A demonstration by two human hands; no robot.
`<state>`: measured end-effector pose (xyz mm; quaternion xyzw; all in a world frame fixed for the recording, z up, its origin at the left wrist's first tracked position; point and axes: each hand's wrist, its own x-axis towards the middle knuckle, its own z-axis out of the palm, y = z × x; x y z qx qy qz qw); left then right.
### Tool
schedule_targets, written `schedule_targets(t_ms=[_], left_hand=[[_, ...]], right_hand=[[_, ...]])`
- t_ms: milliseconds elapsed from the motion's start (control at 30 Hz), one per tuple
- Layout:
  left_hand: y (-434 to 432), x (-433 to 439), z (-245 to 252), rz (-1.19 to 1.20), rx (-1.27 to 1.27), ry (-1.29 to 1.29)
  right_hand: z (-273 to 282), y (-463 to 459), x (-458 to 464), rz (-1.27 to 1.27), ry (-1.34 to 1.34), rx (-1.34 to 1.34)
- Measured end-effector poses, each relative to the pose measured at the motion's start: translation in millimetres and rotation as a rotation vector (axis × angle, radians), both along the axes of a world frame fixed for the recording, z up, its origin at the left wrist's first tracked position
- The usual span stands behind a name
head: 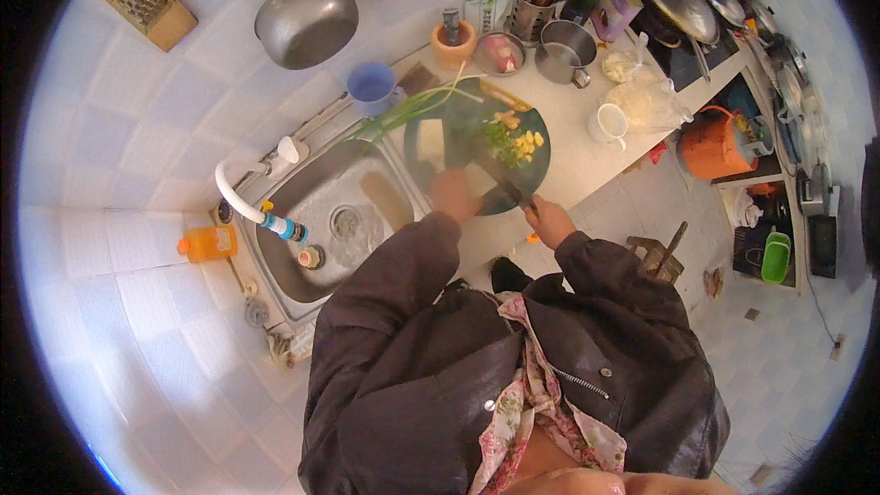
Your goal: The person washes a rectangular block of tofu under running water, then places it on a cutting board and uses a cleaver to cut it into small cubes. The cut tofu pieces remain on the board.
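My right hand (550, 221) grips the handle of a kitchen knife (505, 182), its blade slanting across a round dark green cutting board (536, 110). My left hand (454, 194) is blurred at the board's near left edge. Beside its fingers is a pale slab (480, 181), perhaps tofu; whether the fingers press on it is unclear. Another pale block (431, 143) lies at the board's left. Chopped greens (505, 146), yellow pieces (529, 146) that look like garlic, and a knobby ginger piece (507, 118) sit on the right half. Long scallions (405, 110) stretch from the board over the sink.
A steel sink (323, 289) with a white faucet hose (230, 185) is to the left. Behind the board stand a blue mug (372, 88), a mortar (454, 45), a bowl (500, 53) and a metal pot (565, 51). A white cup (609, 125) and plastic bags (650, 104) are at right.
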<state>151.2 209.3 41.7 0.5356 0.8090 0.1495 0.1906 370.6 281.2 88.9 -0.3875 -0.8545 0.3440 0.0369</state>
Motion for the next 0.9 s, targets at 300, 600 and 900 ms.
schedule_targets(t_ms=[300,600,900], left_hand=[[-4.8,-0.7,-3.7,-0.063,0.133,0.105],[-6.5,1.1,-0.6,-0.009,0.106,0.045],[-9.8,1.6,-6.1,0.046,0.105,-0.026]], right_hand=[[19.7,-8.4,-9.6,0.011,-0.058,0.018],[-16.5,-2.9,-9.1,0.035,-0.092,0.025],[16.2,-5.2,-10.5,0.024,0.011,0.034]])
